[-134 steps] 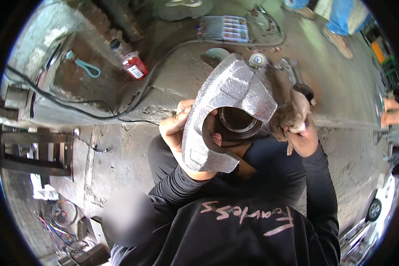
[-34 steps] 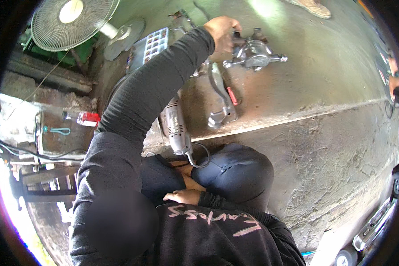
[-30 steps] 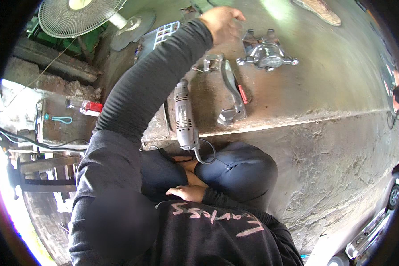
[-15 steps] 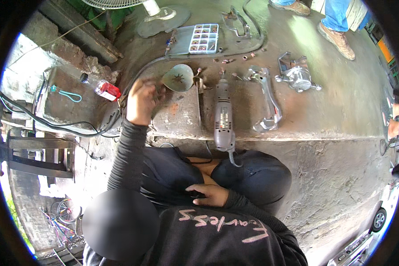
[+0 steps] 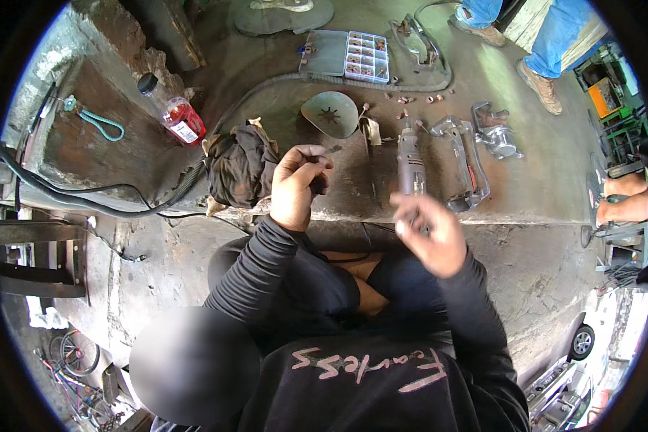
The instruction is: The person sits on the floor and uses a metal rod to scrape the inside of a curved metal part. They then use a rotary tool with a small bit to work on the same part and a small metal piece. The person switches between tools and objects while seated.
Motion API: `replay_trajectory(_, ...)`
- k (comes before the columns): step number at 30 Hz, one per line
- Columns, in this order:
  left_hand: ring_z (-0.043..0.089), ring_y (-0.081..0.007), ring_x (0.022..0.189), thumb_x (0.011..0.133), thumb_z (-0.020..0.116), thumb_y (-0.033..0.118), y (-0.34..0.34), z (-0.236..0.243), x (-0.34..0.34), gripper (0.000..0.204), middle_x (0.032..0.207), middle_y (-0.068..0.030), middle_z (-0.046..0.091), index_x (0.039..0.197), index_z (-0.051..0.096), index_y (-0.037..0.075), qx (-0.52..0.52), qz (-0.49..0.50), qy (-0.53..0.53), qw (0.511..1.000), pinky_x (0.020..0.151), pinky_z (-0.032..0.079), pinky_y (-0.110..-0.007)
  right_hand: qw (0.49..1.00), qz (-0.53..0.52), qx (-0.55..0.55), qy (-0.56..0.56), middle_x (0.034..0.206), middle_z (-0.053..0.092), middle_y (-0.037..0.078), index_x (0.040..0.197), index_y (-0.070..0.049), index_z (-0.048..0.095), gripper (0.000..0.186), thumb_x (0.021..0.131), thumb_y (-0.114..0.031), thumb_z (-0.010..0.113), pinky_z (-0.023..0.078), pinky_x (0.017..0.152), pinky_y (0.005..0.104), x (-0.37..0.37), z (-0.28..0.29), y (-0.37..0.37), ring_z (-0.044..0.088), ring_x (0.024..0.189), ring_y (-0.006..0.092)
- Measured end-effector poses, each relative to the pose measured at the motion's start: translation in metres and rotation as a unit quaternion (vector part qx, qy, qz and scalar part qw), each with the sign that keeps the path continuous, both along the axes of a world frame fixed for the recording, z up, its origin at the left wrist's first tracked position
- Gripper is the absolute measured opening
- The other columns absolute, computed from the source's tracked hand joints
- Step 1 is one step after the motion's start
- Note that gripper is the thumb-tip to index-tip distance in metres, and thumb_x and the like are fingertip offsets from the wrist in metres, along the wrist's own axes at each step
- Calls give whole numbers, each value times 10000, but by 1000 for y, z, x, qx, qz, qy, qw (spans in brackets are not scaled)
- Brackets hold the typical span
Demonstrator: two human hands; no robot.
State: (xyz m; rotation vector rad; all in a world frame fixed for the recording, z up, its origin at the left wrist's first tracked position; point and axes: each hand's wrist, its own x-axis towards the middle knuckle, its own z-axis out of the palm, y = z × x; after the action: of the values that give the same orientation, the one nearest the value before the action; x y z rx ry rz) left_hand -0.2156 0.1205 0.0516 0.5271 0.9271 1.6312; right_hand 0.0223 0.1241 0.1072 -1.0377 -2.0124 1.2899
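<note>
My left hand is raised over the bench edge, fingers pinched together; a small dark thing shows near the fingertips, too small to name. A crumpled dark rag lies just left of it. Beyond it sits a pale green dish with a star-shaped dark mark in its middle. My right hand hovers at the near end of a grey die grinder, covering its rear. Its fingers curl around a small dark object I cannot make out. Right of the grinder lies a silver metal bracket.
An open compartment box of small bits stands at the back, with loose bits before it. A silver metal part lies at right. A bottle of red liquid and a hose are at left. Another person's boots stand behind.
My left hand has moved right and nearer, leaving the rag in view. My right hand has risen from my lap to the grinder's near end. The view has shifted left.
</note>
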Motion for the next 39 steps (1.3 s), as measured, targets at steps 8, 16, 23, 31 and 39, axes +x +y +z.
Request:
replay_trajectory(8,554,-132,640,840,453,4,-5,9,-15,226,874,-73,621,1034,564,40,-9,-24,-57,998,589,445,-263,888,-71,293,-347,892,651,160,1066,-126,563,288,803,-239,596,486,745,456,-79,-18,117,631,862,336)
replay_trajectory(16,558,-144,684,839,451,29,-5,16,-22,241,897,-78,621,1054,558,50,-21,-43,-94,994,634,450,-281,866,-90,286,-400,921,656,180,1121,-140,566,315,806,-154,576,492,764,442,-102,-34,152,634,869,349)
replay_trajectory(23,549,-165,702,846,451,33,-5,15,-25,221,888,-65,601,1046,543,55,-20,-20,-117,993,655,439,-304,938,-109,254,-211,771,650,155,1063,-65,592,313,753,-84,637,499,661,351,-114,8,184,648,726,248)
replay_trajectory(31,542,-159,706,849,447,22,-5,11,-25,226,894,-60,600,1053,533,65,-29,-13,-125,992,649,433,-296,998,48,17,35,907,632,52,1173,-79,559,320,867,-157,615,512,597,296,-139,26,198,612,759,144)
replay_trajectory(39,550,-163,724,844,444,46,-2,8,-27,248,921,-69,608,1079,521,66,-22,-21,-128,991,658,447,-308,897,-157,203,-361,1067,610,275,1358,-55,329,761,784,-418,673,482,837,426,-25,-9,127,623,966,388)
